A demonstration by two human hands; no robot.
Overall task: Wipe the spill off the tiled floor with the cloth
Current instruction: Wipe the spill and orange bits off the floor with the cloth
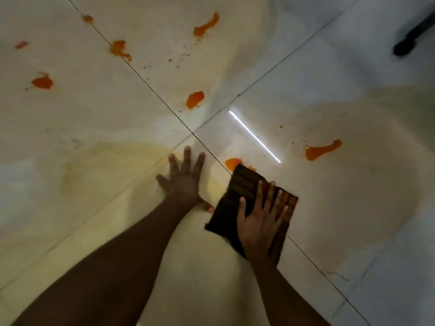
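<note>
Nearest, two bare forearms reach out from the bottom edge over the glossy, pale tiled floor (329, 208), whose large square tiles meet in thin dark grout lines that cross just beyond the hands. The right hand (259, 222) lies flat on a dark brown cloth (244, 184), a folded, roughly rectangular pad with ribbed stripes; its grip is wide, the fingers straight and spread, pressing the fabric down rather than curling round it. The cloth sits on the floor astride a grout line, its far corner touching a rounded orange blob (231, 163) of the spill. Just left of the cloth, the left hand (186, 182) rests palm down on the bare tile, its grip also wide, fingers splayed and holding nothing, thumb tip near the cloth's left edge. A thin yellowish smear film (113, 165) spreads over the tile to the left of that hand. To the right, well apart from the cloth, lies an elongated orange streak (323, 149) with small crumbs about it. A bright white bar of reflected light (255, 137) shines on the tile between that streak and the blob. Farther out lie thick, glossy orange patches: an oval one (195, 99), a squat one at left (42, 82), one on the grout line (120, 49), and a long one (207, 24) at the far side. A blurred black shape (409, 41) sits at the far right.
</note>
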